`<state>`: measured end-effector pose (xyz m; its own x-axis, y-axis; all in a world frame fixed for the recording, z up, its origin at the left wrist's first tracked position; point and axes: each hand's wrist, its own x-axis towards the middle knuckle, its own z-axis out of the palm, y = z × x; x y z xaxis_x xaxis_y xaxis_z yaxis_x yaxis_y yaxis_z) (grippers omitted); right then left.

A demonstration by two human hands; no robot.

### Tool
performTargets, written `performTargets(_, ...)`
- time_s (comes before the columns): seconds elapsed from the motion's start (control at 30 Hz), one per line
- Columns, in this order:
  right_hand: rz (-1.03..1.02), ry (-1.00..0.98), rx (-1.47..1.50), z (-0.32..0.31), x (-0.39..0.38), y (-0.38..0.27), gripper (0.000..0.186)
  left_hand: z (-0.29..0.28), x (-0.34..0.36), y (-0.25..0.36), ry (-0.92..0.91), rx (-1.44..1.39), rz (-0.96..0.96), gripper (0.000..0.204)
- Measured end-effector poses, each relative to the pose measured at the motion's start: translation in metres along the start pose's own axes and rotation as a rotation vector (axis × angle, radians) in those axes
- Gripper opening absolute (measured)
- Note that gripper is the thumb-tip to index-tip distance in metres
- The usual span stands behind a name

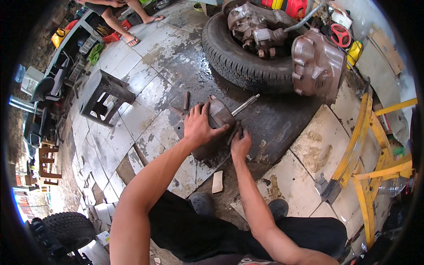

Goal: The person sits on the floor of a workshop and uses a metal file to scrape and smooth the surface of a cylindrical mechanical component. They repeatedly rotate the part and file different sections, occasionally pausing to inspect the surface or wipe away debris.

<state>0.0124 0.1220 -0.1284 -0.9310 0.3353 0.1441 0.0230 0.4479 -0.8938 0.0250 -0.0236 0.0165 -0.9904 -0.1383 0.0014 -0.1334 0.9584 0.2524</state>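
A greasy metal gearbox housing (219, 110) sits on the floor in front of my feet. Out of its far right side sticks a bare steel shaft (246, 105), splined at the tip. My left hand (199, 125) lies over the top of the housing, fingers stretched and thumb pointing right. Beside the housing's right edge, my right hand (240, 141) has its fingers curled together against a dark, narrow shape, too grimy to name. A rusty hammer-like tool (186, 100) lies just beyond my left hand. The underside of the housing is hidden.
A large tyre (247, 73) lies ahead, carrying greasy metal castings (316, 66). A black stool (105, 97) stands left, a yellow metal stand (369, 150) right. Broken tile pieces (217, 182) litter the floor. Another person's legs (115, 22) show at far left.
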Motion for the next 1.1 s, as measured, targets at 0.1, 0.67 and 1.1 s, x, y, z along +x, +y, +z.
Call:
performTargets(0.1, 0.164, -0.138, 0.005, -0.007, 0.009, -0.016, 0.026, -0.004, 0.004, -0.001, -0.004, 0.001, -0.014, 0.116)
performTargets(0.67, 0.435, -0.023, 0.412, -0.027, 0.022, 0.014, 0.035, -0.002, 0.001, 0.0, 0.017, 0.006, 0.037, 0.116)
performTargets(1.1, 0.517, -0.208, 0.606, -0.038, 0.009, -0.017, 0.019, -0.006, -0.003, 0.001, -0.028, 0.032, 0.008, 0.114)
